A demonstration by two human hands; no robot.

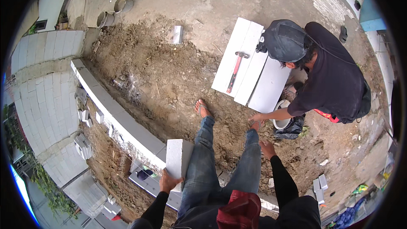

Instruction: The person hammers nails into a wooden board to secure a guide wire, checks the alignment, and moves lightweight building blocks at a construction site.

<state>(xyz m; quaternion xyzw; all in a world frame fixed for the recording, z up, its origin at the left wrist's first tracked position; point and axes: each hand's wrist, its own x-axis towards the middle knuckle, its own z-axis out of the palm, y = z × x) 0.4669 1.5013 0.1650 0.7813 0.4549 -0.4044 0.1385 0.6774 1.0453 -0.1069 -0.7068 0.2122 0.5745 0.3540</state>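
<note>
My left hand [168, 182] grips the near end of a white lightweight concrete block [179, 157], which stands beside my left leg at the end of a low block wall [114, 108]. The fingers lie along its near lower edge. Next to my right knee hangs my right hand [267, 149], fingers loosely apart, with nothing seen in it. A co-worker [326, 74] crouches at the right, one arm reaching toward my right foot, near a pale bucket [282, 123]. Between us lie large white blocks [238, 57] with a red-handled hammer [236, 70] on top.
Loose soil [148, 76] covers the ground around my feet. A single small block [178, 34] lies farther off, and two buckets [123, 4] stand at the back left. A tall block wall [46, 97] rises at the left. More block pieces [320, 185] lie at the near right.
</note>
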